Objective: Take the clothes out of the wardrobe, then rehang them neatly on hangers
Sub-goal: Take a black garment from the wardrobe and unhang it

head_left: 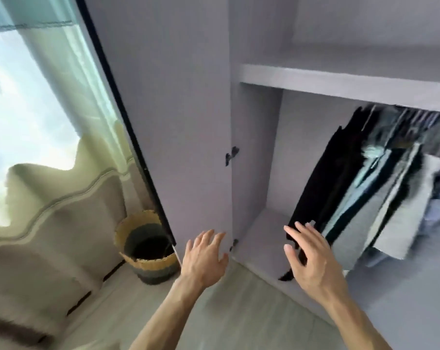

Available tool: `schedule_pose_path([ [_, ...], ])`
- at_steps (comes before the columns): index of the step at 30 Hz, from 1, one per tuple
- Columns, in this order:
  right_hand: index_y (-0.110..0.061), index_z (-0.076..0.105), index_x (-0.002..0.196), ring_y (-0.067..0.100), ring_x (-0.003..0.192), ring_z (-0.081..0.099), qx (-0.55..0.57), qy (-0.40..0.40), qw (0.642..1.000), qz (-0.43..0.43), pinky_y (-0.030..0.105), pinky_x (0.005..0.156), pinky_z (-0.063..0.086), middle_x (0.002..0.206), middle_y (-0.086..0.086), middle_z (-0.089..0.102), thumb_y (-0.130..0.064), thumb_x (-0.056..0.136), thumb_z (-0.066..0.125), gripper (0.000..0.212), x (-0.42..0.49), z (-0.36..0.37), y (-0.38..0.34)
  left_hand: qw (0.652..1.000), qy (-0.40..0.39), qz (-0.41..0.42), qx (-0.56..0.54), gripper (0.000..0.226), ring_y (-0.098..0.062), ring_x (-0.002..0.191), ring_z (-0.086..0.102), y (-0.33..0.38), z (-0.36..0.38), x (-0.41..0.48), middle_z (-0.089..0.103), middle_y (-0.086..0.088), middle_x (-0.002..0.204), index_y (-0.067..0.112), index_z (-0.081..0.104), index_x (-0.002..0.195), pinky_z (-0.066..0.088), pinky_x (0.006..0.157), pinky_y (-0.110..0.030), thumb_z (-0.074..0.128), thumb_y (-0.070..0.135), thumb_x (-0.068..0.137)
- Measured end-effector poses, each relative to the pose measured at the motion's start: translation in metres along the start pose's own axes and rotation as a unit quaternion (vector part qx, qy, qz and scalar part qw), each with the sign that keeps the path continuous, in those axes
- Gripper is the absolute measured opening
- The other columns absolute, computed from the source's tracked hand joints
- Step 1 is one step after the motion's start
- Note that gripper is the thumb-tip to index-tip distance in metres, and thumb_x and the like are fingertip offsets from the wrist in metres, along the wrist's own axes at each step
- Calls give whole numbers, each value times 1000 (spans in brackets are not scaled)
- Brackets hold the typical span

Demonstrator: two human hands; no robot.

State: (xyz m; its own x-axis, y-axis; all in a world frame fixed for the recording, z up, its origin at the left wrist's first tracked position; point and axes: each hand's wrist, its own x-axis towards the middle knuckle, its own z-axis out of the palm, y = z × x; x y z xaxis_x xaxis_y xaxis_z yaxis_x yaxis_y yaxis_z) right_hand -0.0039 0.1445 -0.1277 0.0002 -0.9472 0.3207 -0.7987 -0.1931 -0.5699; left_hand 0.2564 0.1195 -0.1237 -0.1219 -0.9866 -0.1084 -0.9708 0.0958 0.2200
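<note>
the wardrobe (254, 147) has its door (176, 122) wide open, and the clothes (380, 188) hang inside, so i judge removal is just starting. my left hand (203, 261) is spread by the door and my right hand (312, 263) is spread near the black garment (322, 185). both hold nothing. next i'd grip that piece.

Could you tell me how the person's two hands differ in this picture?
The left hand is outside the lilac wardrobe, by its open door's lower end; the right hand is at the opening, before the long black hanging garment. Both are open, fingers extended, holding nothing.
</note>
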Motion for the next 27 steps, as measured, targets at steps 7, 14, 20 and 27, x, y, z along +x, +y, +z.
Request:
schedule_pose_path([
  [7, -31, 49, 144, 10, 148, 22, -84, 141, 982, 95, 25, 117, 17, 154, -7, 41, -41, 99, 48, 46, 66, -89, 38, 980, 24, 198, 25, 58, -25, 143, 32, 110, -61, 132, 32, 1, 158, 30, 28, 154, 22, 119, -42, 44, 42, 99],
  [14, -21, 57, 138, 26, 144, 35, -132, 347, 927, 46, 35, 117, 24, 151, 7, 45, -33, 98, 51, 43, 178, -188, 73, 965, 2, 258, 43, 57, -28, 140, 37, 210, -94, 244, 32, 0, 159, 27, 30, 153, 26, 118, -45, 44, 40, 100],
  [20, -37, 28, 153, 22, 153, 2, -285, 255, 916, 122, 49, 122, 6, 166, 2, 13, -48, 103, 29, 51, 269, -254, 104, 979, -62, 193, -23, 60, -30, 138, 40, 268, -91, 320, 30, -4, 158, 26, 21, 156, 37, 111, -49, 36, 47, 103],
  [27, -31, 45, 147, 24, 144, 33, -399, 327, 856, 34, 49, 120, 14, 158, 6, 36, -49, 101, 38, 50, 302, -234, 167, 981, -87, 147, -92, 67, -32, 134, 46, 305, -64, 365, 37, -10, 153, 18, 11, 159, 43, 106, -49, 31, 52, 104],
])
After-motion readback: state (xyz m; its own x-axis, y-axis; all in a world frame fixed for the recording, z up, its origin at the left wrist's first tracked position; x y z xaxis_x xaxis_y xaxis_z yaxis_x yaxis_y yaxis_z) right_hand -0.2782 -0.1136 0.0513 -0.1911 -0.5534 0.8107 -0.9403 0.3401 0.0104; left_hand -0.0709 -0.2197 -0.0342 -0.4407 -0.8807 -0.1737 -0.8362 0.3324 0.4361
